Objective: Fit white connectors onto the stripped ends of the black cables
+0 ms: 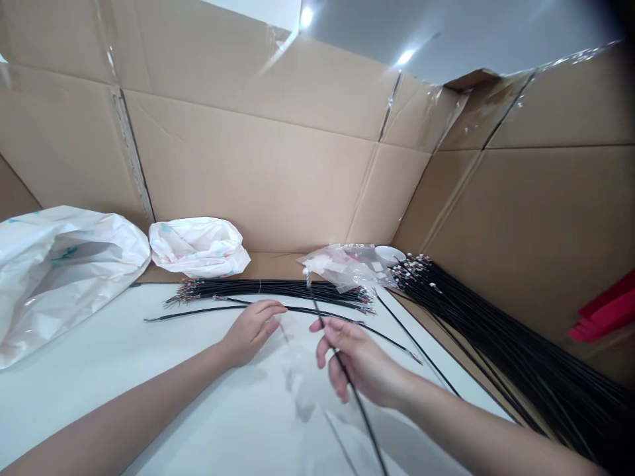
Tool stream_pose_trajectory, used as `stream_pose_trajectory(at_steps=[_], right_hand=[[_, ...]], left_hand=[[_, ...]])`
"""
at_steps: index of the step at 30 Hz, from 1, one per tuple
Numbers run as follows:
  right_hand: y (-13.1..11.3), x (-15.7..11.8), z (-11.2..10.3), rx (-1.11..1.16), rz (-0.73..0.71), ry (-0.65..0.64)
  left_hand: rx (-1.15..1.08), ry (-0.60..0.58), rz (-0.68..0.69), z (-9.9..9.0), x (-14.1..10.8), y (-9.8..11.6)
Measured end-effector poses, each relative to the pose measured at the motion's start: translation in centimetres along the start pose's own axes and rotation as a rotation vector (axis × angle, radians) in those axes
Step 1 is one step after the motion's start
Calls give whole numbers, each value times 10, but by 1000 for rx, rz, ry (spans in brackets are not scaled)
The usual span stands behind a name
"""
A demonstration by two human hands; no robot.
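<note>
My right hand (360, 360) is shut on a thin black cable (342, 363), which runs up past the fingers to a pale connector end and down off the lower edge of the view. My left hand (253, 330) lies palm down over the white tabletop (99, 403), with its fingertips at a loose black cable (302, 311). That cable curves across the table between my hands. Behind them lies a bundle of black cables (268, 289) with tied middle and frayed-looking coloured ends. Nothing shows in my left hand's grip.
A large fan of black cables (496, 337) lies on the right, its connector ends gathered at the far corner. Cardboard sheets (248, 165) wall the back and right. White plastic sacks (59, 271) sit at the left, with a clear plastic bag (342, 268) at the back.
</note>
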State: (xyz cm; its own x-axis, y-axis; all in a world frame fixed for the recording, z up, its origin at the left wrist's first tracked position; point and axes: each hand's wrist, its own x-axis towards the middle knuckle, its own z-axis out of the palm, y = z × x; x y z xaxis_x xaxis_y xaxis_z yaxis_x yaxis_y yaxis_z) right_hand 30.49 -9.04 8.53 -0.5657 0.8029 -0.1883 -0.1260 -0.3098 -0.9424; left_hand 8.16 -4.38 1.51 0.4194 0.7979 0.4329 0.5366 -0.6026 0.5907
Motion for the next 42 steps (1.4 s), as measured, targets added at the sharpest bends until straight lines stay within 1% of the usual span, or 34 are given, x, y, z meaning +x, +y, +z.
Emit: stream_pose_trajectory(at_steps=[1,2,3,5,8,10,12,14,16,17,19,21,23,26,30,34,36,40,42], right_hand=[[15,10,7,39,49,-27],[28,20,13,65,74,-41],[38,29,18,82,92,-55],[54,47,26,84,127,-104],[68,68,32,69,141,-130],[70,76,31,64,99,-83],[69,81,25,47,16,33],[65,84,15,16,-93,181],[61,86,5,-10,-189,291],[60,87,1,-19,-225,312],[61,87,-4,-46,-271,295],[62,86,-4,-88,-292,240],[63,83,-2,-117,-302,207],[63,78,3,-117,-309,209],[62,75,5,-112,-321,218],[64,77,4,-86,-327,204],[65,78,3,-92,-320,210],[66,79,2,-131,-304,233],[66,79,2,-139,-297,227]], left_hand=[[-159,59,-78,5,-2,6],[-335,103,-187,10,-3,12],[-493,132,-279,14,-4,16],[-714,160,-436,20,-3,20],[-868,235,-579,20,1,16],[-914,240,-620,18,4,12],[-895,203,-624,16,5,8],[-815,133,-586,17,4,8],[-715,18,-524,20,2,11],[-667,-52,-497,21,1,13],[-574,-176,-465,24,-2,17],[-495,-244,-465,26,-5,22],[-454,-280,-470,27,-5,24],[-430,-301,-475,27,-5,26],[-432,-264,-496,25,-4,28],[-518,-184,-501,21,-3,31],[-583,-116,-513,19,-1,30],[-714,68,-538,17,0,25],[-762,123,-563,17,0,21]])
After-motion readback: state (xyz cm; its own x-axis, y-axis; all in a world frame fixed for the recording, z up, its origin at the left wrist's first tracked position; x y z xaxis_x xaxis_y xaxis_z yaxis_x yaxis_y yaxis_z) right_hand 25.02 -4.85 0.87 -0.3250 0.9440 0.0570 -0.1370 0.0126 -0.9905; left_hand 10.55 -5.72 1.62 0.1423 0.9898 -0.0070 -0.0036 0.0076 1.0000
